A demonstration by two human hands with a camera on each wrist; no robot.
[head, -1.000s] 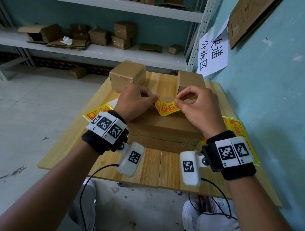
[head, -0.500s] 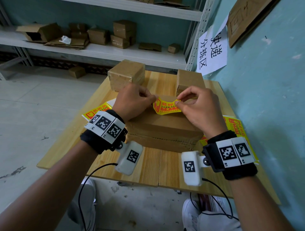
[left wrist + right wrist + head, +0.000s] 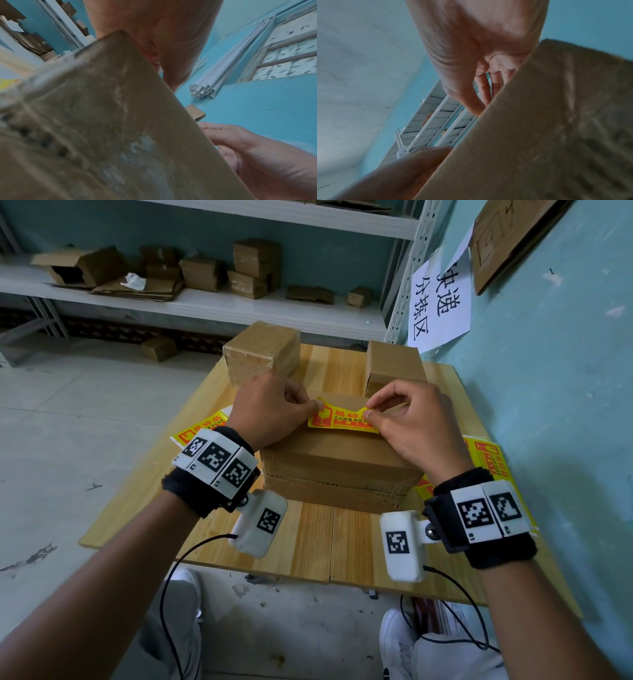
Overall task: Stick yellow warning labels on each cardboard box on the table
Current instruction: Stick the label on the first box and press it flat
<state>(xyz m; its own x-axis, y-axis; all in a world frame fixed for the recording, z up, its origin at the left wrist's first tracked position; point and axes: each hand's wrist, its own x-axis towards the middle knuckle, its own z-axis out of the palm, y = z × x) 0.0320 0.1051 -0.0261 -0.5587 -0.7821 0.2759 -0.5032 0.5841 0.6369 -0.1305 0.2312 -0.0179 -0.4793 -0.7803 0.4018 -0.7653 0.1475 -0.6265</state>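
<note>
A yellow warning label (image 3: 339,419) with red print lies across the top of the near cardboard box (image 3: 335,467) in the head view. My left hand (image 3: 274,409) pinches its left end and my right hand (image 3: 411,419) pinches its right end, whose corner is still curled up. The label's lower edge touches the box top. In both wrist views the box side (image 3: 102,121) (image 3: 539,128) fills the frame and hides the label; only my palms and curled fingers (image 3: 481,88) show.
Two more cardboard boxes stand at the table's far side, one left (image 3: 262,356) and one right (image 3: 394,364). Sheets of yellow labels lie left (image 3: 202,428) and right (image 3: 493,460) of the near box. A blue wall (image 3: 548,371) borders the table's right edge.
Both hands have lowered the label from a sagging curve above the box down onto the box top, where it now lies nearly flat.
</note>
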